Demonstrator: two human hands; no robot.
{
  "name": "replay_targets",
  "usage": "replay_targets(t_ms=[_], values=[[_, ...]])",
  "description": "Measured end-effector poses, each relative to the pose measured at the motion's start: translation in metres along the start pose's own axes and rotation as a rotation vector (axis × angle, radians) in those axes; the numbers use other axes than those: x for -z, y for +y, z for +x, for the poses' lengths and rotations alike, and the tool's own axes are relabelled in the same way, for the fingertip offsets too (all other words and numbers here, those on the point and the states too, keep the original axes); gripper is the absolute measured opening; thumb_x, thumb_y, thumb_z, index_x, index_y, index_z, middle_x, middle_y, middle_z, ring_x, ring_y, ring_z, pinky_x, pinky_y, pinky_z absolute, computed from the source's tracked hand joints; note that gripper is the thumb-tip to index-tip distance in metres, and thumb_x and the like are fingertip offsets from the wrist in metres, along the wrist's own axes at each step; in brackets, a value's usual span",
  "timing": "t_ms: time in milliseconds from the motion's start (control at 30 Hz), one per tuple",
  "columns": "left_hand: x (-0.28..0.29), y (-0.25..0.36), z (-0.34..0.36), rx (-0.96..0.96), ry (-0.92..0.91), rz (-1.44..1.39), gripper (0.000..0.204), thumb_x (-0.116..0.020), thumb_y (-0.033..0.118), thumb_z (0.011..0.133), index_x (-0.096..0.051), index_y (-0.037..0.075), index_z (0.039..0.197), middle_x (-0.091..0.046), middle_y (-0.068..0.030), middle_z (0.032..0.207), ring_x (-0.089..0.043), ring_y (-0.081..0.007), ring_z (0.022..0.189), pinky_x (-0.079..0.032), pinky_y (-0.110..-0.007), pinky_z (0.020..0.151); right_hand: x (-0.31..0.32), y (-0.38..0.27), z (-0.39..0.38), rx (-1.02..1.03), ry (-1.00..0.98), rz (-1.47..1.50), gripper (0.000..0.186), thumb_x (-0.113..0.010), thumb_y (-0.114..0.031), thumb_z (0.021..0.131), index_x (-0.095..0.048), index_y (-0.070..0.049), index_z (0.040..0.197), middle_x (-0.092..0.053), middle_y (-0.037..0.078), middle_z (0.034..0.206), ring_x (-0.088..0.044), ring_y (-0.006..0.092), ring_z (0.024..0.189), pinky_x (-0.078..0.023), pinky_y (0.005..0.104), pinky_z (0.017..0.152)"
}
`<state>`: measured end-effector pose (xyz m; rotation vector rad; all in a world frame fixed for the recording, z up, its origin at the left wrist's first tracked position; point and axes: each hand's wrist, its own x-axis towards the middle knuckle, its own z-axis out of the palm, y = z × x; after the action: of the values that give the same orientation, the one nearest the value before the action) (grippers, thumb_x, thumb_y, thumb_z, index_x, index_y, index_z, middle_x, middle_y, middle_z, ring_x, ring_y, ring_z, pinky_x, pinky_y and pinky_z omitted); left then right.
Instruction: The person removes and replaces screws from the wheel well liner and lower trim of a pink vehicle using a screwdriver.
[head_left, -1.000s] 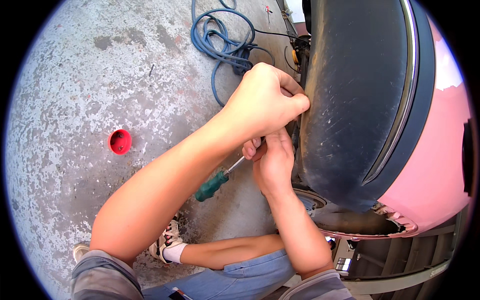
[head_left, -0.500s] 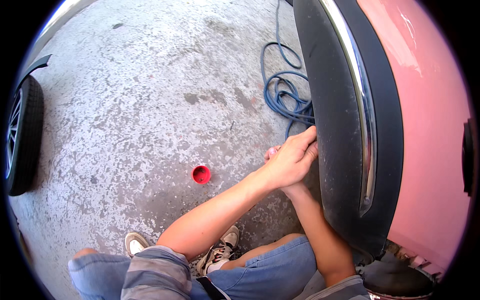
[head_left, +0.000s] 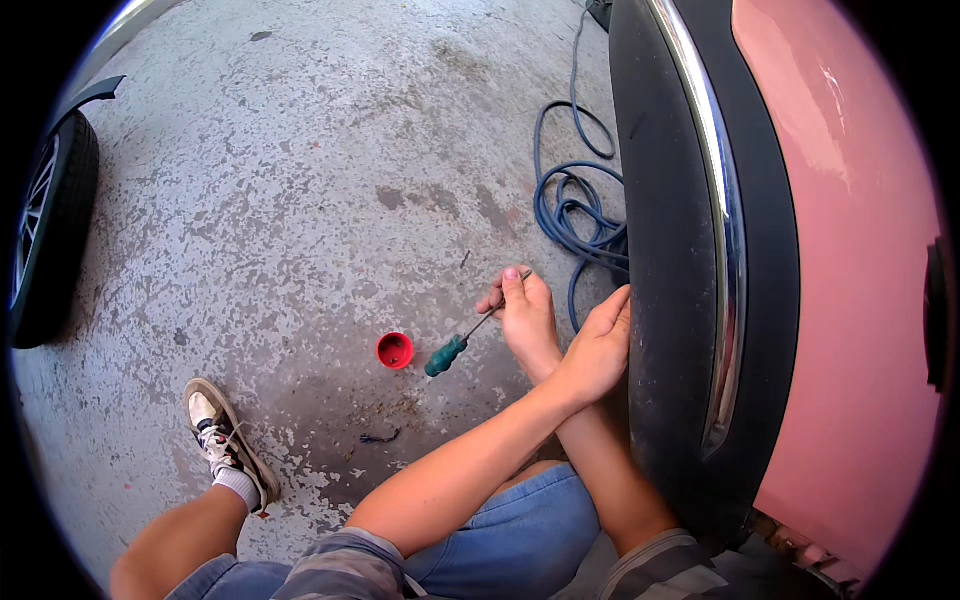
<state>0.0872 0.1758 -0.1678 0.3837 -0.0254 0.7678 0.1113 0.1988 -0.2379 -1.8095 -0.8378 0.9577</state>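
Observation:
My arms are crossed, the left forearm lying over the right. My left hand (head_left: 597,350) is against the edge of a black plastic bumper (head_left: 665,260), and its fingertips are hidden at that edge. To its left, my right hand (head_left: 530,312) is closed around the thin metal shaft of a screwdriver (head_left: 445,355), whose green handle points down and left. A small red cup (head_left: 395,350) stands on the floor just left of that handle, with little dark bits inside.
A coiled blue hose (head_left: 575,215) lies beside the bumper. The pink car body (head_left: 850,250) with a chrome strip (head_left: 728,220) fills the right side. A wheel (head_left: 60,220) stands at the far left. A small dark scrap (head_left: 380,437) lies near my shoe (head_left: 228,440).
My right hand has come out from behind the left one and moved left, bringing the screwdriver into sight. The left hand stays at the bumper edge. One foot has shifted outward.

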Motion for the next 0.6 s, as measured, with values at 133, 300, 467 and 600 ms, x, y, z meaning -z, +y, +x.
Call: replay_targets(t_ms=[133, 300, 467, 600], values=[[0.005, -0.001, 0.001, -0.008, 0.087, 0.173, 0.027, -0.037, 0.020, 0.101, -0.053, -0.001, 0.099, -0.060, -0.0092, 0.087, -0.054, -0.0158, 0.079, -0.043, -0.027, 0.073, 0.015, -0.003, -0.003, 0.001, 0.047, -0.129, 0.027, -0.037, -0.024, 0.102, -0.050, -0.004, 0.088, -0.053, 0.004, 0.072, -0.060, 0.0169, 0.067, -0.048, 0.0285, 0.062], [0.035, 0.085, -0.035, -0.612, 0.016, 0.895, 0.015, -0.047, 0.012, 0.093, -0.055, 0.000, 0.088, -0.055, -0.0111, 0.077, -0.053, -0.0271, 0.076, -0.043, -0.031, 0.073, 0.010, -0.043, -0.030, 0.209, 0.050, -0.009, 0.030, -0.036, -0.026, 0.102, -0.051, -0.002, 0.093, -0.060, 0.010, 0.086, -0.062, 0.0201, 0.084, -0.049, 0.0332, 0.079], [0.197, 0.118, -0.085, -0.202, 0.208, 1.578, 0.041, -0.055, 0.032, 0.090, -0.054, 0.003, 0.120, -0.055, -0.0134, 0.113, -0.051, -0.0300, 0.106, -0.042, -0.037, 0.090, -0.034, -0.076, -0.046, 0.292, 0.332, 0.154, 0.031, -0.034, -0.027, 0.102, -0.049, 0.001, 0.098, -0.061, 0.017, 0.096, -0.060, 0.0324, 0.105, -0.047, 0.0456, 0.095], [0.213, 0.120, -0.093, 0.108, 0.215, 0.870, 0.072, -0.056, 0.053, 0.088, -0.035, 0.008, 0.140, -0.048, -0.0129, 0.122, -0.055, -0.0199, 0.100, -0.044, -0.034, 0.090, -0.031, -0.080, -0.051, 0.422, 0.357, 0.233, 0.033, -0.037, -0.030, 0.101, -0.047, 0.002, 0.101, -0.059, 0.019, 0.097, -0.057, 0.0387, 0.107, -0.042, 0.0495, 0.100]])
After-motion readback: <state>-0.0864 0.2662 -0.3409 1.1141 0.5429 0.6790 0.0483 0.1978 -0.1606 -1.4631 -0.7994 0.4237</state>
